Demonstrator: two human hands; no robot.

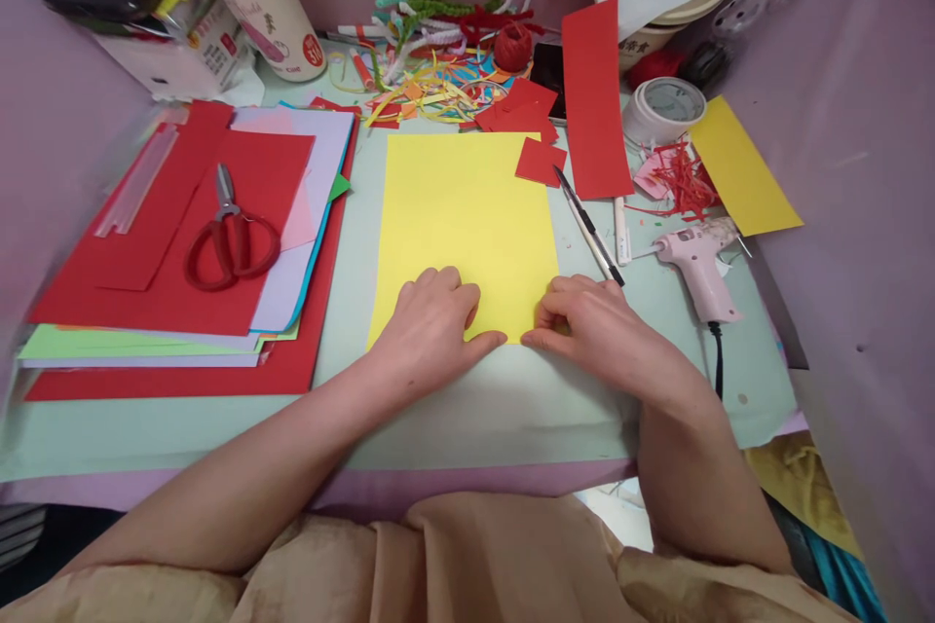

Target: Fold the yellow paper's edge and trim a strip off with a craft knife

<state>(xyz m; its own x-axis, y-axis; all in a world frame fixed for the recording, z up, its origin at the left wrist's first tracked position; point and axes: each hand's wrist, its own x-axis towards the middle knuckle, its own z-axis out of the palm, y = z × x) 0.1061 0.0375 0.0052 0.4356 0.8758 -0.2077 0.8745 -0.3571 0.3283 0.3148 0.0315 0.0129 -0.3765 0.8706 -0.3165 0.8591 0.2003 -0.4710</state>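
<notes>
A yellow sheet of paper [467, 224] lies flat in front of me. My left hand [434, 321] rests over its near left part, fingers curled, with the thumb stretched along the near edge. At the near right corner my right hand [584, 326] is curled too, its thumb on the same edge. Both hands grip the sheet at that edge, thumb tips a short gap apart; the fingertips are mostly hidden. A small red paper square [542, 162] overlaps the sheet's far right corner. A black pen [584, 219] lies just beyond my right hand.
Red-handled scissors [230, 238] rest on stacked coloured paper [284, 287] at left. At right are a pink glue gun [697, 268], a red paper strip [597, 107] and a tape roll [663, 112]. Paper scraps [445, 88] and a bottle [255, 0] stand behind.
</notes>
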